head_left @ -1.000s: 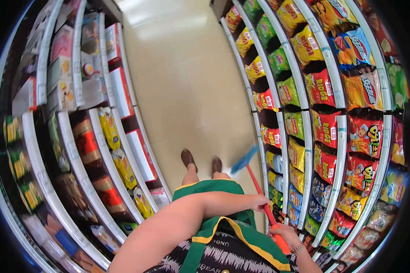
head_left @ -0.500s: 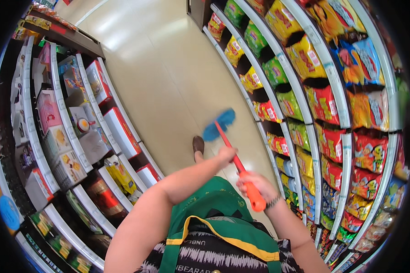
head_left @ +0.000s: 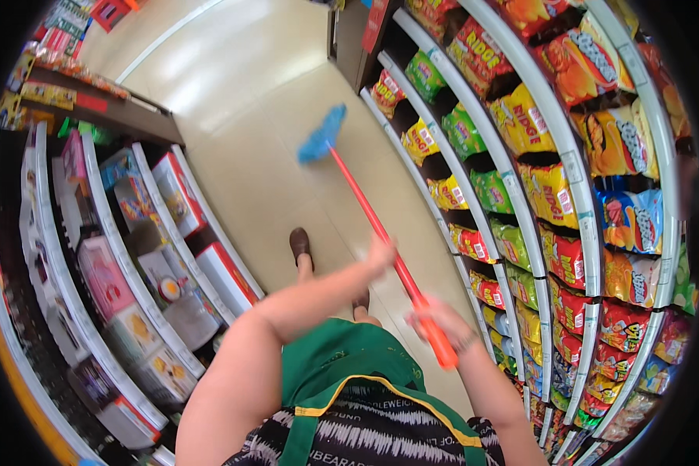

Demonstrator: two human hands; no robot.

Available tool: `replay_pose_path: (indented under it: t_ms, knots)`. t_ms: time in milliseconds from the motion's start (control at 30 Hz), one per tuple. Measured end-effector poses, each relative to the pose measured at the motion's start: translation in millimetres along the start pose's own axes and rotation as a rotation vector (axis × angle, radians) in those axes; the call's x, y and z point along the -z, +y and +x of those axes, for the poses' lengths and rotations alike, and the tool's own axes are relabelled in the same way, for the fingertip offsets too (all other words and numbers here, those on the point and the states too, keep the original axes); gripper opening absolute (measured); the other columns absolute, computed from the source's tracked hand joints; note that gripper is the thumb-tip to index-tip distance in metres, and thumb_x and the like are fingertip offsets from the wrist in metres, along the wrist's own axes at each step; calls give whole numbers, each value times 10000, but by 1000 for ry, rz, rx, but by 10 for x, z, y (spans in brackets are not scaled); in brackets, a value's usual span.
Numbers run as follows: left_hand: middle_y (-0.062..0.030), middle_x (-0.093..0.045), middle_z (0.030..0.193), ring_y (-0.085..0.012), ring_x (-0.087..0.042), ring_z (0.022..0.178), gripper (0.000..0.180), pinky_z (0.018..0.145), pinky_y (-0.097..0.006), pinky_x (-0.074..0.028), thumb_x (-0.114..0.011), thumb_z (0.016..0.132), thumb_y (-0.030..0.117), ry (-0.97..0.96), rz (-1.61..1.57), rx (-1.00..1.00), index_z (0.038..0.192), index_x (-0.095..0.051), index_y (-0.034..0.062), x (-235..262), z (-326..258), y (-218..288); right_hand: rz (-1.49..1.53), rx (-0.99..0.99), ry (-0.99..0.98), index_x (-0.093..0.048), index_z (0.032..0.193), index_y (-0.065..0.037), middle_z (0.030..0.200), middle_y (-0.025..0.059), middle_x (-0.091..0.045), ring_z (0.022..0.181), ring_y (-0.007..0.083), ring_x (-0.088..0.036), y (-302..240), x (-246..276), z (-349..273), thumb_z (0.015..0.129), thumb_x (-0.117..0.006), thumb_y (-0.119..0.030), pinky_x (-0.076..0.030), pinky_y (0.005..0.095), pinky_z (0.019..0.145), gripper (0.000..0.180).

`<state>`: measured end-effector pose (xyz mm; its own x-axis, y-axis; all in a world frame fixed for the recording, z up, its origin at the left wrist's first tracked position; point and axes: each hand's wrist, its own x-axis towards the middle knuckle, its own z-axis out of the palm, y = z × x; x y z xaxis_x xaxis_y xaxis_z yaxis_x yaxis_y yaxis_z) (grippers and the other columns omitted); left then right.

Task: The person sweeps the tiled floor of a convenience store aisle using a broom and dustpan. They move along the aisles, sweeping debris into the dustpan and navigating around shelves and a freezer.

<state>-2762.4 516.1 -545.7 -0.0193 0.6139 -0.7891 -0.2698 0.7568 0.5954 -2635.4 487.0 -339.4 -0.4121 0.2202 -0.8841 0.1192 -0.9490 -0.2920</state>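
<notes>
The mop (head_left: pixel 357 190) is in front of the person, and its long red handle passes through both hands. The left hand (head_left: pixel 380 258) is closed around the middle part of the handle; this hand is somewhat blurred, so I cannot tell how each finger is placed. The right hand (head_left: pixel 435 317) grips the same handle nearer to the body, at the thicker orange grip (head_left: pixel 443 353), of which the end comes out below this hand. Between the 2 hands, a short length of the handle is bare.

From the left hand, the handle goes forward and a little to the left, in a slanting line, to the blue mop head (head_left: pixel 318 141). The mop head is well apart from both hands, over the pale floor (head_left: pixel 248 155) of the aisle, beyond the brown shoe (head_left: pixel 300 241) of the left foot. The other foot is partly hidden behind the left forearm.

The right hand is near the shelves with snack bags (head_left: pixel 547 194). On the opposite side, the shelves with boxes (head_left: pixel 105 268) are farther from the 2 hands.
</notes>
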Motion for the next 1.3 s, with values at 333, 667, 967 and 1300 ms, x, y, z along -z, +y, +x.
replay_pose_path:
  t_ms: [333,667,967,1300]
  knots:
    - [-82,-497,693,-185,-553,596,212,495,-332,-479,-519,782,202,-770,-20,956,853,-435,20,-739,-1233,-127,454,-259,332,-417,864,-39,608,59,-492,442,129,-467,-29,-676,-1123,745,-493,-119,-395,237,397,162]
    - [-74,-495,655,-198,-530,572,143,470,-306,-461,-539,712,96,-286,-102,709,814,-462,32,164,692,1066,357,-187,203,-406,767,-25,603,30,-467,473,92,-459,-1693,-839,845,754,-482,-118,-402,202,406,121]
    - [-50,-466,615,-169,-495,498,113,417,-288,-455,-514,742,106,-98,-477,333,761,-444,19,1274,1530,3008,70,-217,-61,-408,757,-36,639,41,-474,495,82,-473,-3586,-1509,1601,749,-498,-115,-406,190,414,121]
    - [-86,-480,597,-213,-533,501,158,434,-309,-466,-501,755,114,207,-416,9,805,-430,-17,3363,3177,5100,-86,59,-171,-430,805,-47,625,30,-478,451,85,-456,-5222,-2807,3552,733,-503,-123,-381,195,377,127]
